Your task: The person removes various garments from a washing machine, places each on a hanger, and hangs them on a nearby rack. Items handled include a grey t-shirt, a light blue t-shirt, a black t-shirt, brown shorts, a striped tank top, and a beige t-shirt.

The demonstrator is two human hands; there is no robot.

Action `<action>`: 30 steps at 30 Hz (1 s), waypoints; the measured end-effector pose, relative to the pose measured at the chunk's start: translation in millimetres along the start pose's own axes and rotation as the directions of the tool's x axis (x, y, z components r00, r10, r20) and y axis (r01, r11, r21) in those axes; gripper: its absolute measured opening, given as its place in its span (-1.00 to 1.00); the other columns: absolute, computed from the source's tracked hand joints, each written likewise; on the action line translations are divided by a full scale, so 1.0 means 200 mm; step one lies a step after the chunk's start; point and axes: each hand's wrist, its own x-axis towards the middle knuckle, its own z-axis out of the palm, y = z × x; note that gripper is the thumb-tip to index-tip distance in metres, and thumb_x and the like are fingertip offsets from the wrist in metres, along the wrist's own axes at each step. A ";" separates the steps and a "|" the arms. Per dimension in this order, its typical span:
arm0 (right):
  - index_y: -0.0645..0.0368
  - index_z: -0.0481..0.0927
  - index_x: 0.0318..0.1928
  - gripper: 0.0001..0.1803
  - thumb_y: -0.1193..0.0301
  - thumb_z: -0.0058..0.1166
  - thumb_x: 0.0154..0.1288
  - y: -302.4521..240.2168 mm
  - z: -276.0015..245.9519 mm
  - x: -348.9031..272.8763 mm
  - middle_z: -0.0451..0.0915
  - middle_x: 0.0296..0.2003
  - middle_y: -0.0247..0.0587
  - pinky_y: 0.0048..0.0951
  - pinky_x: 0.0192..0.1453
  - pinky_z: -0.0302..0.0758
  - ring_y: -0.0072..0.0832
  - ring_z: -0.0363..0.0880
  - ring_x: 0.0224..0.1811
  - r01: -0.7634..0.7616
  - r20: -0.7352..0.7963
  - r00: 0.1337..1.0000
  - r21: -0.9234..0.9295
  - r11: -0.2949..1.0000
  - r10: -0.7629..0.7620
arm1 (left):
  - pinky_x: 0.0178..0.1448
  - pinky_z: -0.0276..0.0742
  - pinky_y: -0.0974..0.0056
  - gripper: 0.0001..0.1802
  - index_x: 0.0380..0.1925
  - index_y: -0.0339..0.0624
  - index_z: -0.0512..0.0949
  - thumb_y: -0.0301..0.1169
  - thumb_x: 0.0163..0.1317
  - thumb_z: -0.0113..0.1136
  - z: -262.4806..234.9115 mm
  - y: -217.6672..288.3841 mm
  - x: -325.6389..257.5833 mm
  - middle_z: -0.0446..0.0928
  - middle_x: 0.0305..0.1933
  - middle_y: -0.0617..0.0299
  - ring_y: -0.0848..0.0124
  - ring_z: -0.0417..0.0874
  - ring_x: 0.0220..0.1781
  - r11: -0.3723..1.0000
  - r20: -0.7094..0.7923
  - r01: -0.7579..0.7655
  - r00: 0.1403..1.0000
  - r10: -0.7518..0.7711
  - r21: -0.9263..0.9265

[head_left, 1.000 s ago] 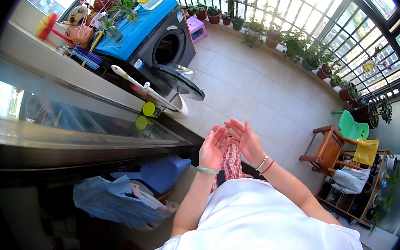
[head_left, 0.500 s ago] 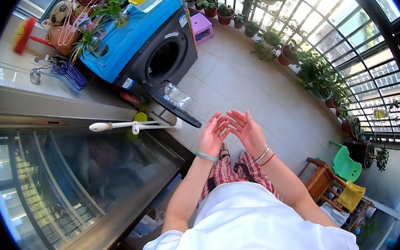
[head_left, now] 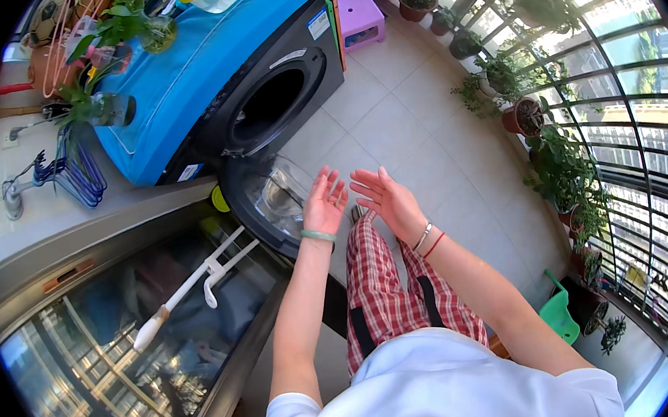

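Washer [head_left: 320, 71] is set on the tiled floor [head_left: 456, 150], with its round door [head_left: 261, 191] swung wide open. By the washer's door, the left hand [head_left: 324, 201] is held palm up, fingers partly spread, with nothing gripped. Farther right of the washer's door, the right hand [head_left: 387, 200] is held open and empty, fingers loosely stretched. On the washer, a blue cover [head_left: 201, 53] is spread. Beside the washer, a purple stool [head_left: 361, 17] is placed.

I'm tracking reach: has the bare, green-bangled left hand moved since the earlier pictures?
Yes: the bare left hand moved closer to the dark grey, blue-covered washing machine.
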 end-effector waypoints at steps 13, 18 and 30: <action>0.37 0.32 0.30 -0.32 -0.02 -0.32 0.54 -0.08 -0.18 0.92 0.35 0.31 -0.01 -0.21 0.38 0.31 -0.23 0.31 0.37 -0.052 -0.109 0.992 0.151 0.987 0.069 | 0.10 0.59 0.11 -0.37 0.20 -0.05 0.38 -0.06 0.21 0.32 -0.48 0.64 1.79 0.59 0.00 0.27 0.31 0.64 -0.05 0.992 -0.445 -0.108 0.893 0.071 -0.058; 0.36 0.30 0.31 -0.32 -0.02 -0.32 0.54 -0.04 -0.29 1.09 0.36 0.31 -0.01 -0.22 0.36 0.33 -0.23 0.32 0.36 -0.001 -0.143 0.989 0.188 0.982 0.028 | 0.04 0.62 0.12 -0.47 0.04 -0.10 0.45 0.00 0.23 0.27 -0.46 0.67 2.10 0.55 0.03 0.30 0.35 0.62 -0.01 0.996 -0.588 -0.054 0.809 0.003 -0.070; 0.25 0.39 0.28 -0.47 0.12 -0.11 0.51 -0.08 -0.32 1.08 0.49 0.20 -0.12 -0.36 0.20 0.47 -0.38 0.48 0.20 -0.022 -0.186 0.982 -0.013 1.000 0.019 | -0.13 0.33 0.45 -0.80 -0.17 -0.29 0.38 -0.45 0.30 0.14 -0.29 0.60 1.33 0.42 -0.29 0.32 0.56 0.40 -0.26 0.436 -0.043 -0.447 0.658 0.752 0.781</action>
